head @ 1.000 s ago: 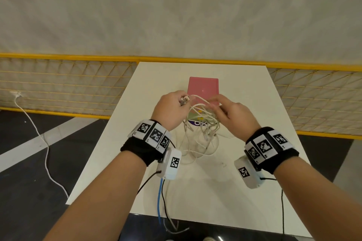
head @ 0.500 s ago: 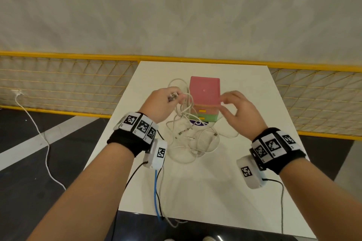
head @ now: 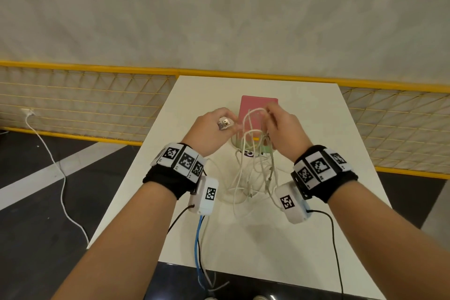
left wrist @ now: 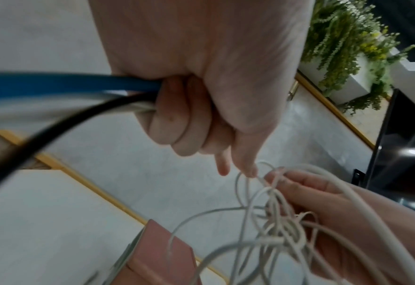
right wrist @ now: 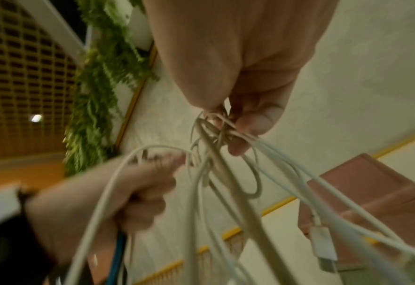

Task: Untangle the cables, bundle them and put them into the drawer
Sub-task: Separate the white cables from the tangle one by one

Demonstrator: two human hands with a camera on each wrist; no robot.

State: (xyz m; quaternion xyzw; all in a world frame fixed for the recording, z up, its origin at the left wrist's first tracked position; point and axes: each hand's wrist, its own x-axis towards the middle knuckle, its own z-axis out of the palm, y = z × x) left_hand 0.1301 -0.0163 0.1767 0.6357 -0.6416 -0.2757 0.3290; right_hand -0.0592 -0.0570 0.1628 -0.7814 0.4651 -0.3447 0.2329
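Fingers of your right hand (head: 282, 129) curl around the knot at the top of the tangled white cables (head: 253, 165), pinching it between thumb and fingertips, as the right wrist view shows up close (right wrist: 250, 123). From that pinch the strands hang in loose loops down to the white bench (head: 304, 238), where the lower coils lie in a heap between your two wrists. One strand runs across to your left hand (head: 211, 131), which is closed on it just beside the right hand; a small silver connector (head: 225, 125) sticks out by the thumb. In the left wrist view your left hand (left wrist: 201, 86) is curled into a fist, its thumb tip meeting a white strand, and the rig's blue and black leads run out from under it. A flat plug (right wrist: 323, 248) dangles from one cable in the right wrist view. Behind the hands, toward the far edge of the bench, stands the small drawer box (head: 259, 109) with its pink top; its front is mostly hidden by the cables, so you cannot tell whether a drawer stands open. Beyond the bench runs a yellow-framed mesh fence (head: 85, 105).
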